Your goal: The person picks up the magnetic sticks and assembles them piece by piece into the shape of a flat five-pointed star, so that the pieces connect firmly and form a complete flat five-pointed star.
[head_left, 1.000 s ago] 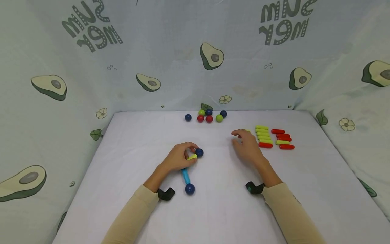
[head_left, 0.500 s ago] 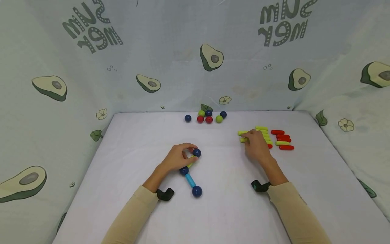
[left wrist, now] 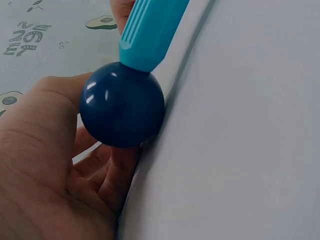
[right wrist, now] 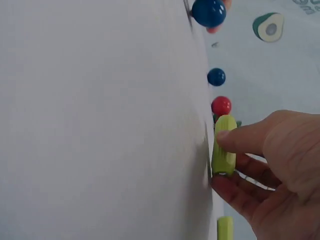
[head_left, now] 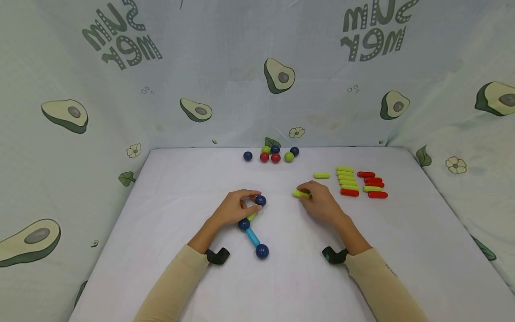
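My left hand [head_left: 236,207] grips a joined piece on the table, fingers and thumb around its yellow-green stick [head_left: 251,217]. A dark blue ball [head_left: 260,201] is at that stick's far end and another blue ball [head_left: 243,224] at its near end. From there a light blue stick [head_left: 252,237] runs toward me to a third blue ball [head_left: 262,251]. In the left wrist view, a blue ball [left wrist: 122,105] and light blue stick [left wrist: 152,37] partly cover the hand. My right hand [head_left: 321,204] pinches a loose yellow-green stick [right wrist: 224,150] between thumb and fingers, just above the table.
Blue, red and green balls [head_left: 275,158] cluster at the table's back edge, with one blue ball [head_left: 247,156] slightly apart. Rows of yellow-green sticks [head_left: 347,178] and red sticks [head_left: 366,174] lie back right. One yellow-green stick [head_left: 322,175] lies left of them.
My right hand reached right to the yellow-green sticks, took one and came back left with it. The light blue stick and its near ball swung right; my left hand kept its hold.
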The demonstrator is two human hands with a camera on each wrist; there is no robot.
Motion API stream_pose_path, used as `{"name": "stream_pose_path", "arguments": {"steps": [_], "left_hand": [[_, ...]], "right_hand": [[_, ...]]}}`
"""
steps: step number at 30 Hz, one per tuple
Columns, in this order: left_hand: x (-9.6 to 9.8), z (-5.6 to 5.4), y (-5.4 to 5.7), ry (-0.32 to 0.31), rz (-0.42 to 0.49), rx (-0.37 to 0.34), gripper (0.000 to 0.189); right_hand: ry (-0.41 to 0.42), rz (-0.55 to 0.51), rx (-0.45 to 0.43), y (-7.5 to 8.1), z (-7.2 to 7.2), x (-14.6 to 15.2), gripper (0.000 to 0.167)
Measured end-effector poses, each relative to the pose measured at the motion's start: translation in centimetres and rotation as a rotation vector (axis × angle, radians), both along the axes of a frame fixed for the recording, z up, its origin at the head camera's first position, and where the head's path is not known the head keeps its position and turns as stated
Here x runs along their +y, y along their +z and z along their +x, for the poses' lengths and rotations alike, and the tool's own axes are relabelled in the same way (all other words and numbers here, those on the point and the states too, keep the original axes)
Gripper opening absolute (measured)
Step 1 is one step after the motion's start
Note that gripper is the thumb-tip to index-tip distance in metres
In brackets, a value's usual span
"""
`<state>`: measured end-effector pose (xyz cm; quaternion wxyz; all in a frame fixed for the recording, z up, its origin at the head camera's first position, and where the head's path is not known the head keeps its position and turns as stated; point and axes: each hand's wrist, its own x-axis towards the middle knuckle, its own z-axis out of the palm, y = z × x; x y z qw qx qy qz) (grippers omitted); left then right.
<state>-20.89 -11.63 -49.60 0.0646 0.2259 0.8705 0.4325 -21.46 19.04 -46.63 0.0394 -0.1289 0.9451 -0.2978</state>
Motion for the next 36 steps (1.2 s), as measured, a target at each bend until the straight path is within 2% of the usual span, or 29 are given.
{"name": "stream_pose_path", "arguments": {"steps": [5, 12, 19, 27, 32, 34, 36], "left_hand": [[0.0, 0.0, 0.0, -0.008, 0.0, -0.01, 0.042], [0.1, -0.1, 0.2, -0.016, 0.002, -0.008, 0.042], [0.1, -0.3, 0.1, -0.02, -0.004, 0.002, 0.042], [0.4, -0.4, 0.3, 0.037, -0.068, 0.066, 0.039], [0.5, -0.4, 0.2, -0.012, -0.096, 0.119, 0.039], [0.4, -0.4, 0.0, -0.025, -0.105, 0.122, 0.037], [0.4, -0.4, -0.2, -0.015, -0.109, 0.11, 0.035]], "right_hand": [[0.085, -0.044, 0.042, 0.0, 0.8, -2.6, 0.028], [0.172, -0.03, 0.068, 0.1, 1.2, -5.1, 0.026], [0.19, -0.042, 0.071, 0.2, 1.3, -6.2, 0.025], [0.224, -0.128, 0.121, -0.5, 1.1, -6.7, 0.025], [0.257, -0.162, 0.106, -0.6, 0.7, -7.2, 0.026], [0.239, -0.175, 0.082, -0.5, 0.3, -7.3, 0.026], [0.187, -0.188, 0.061, -0.5, -0.5, -7.2, 0.026]]}}
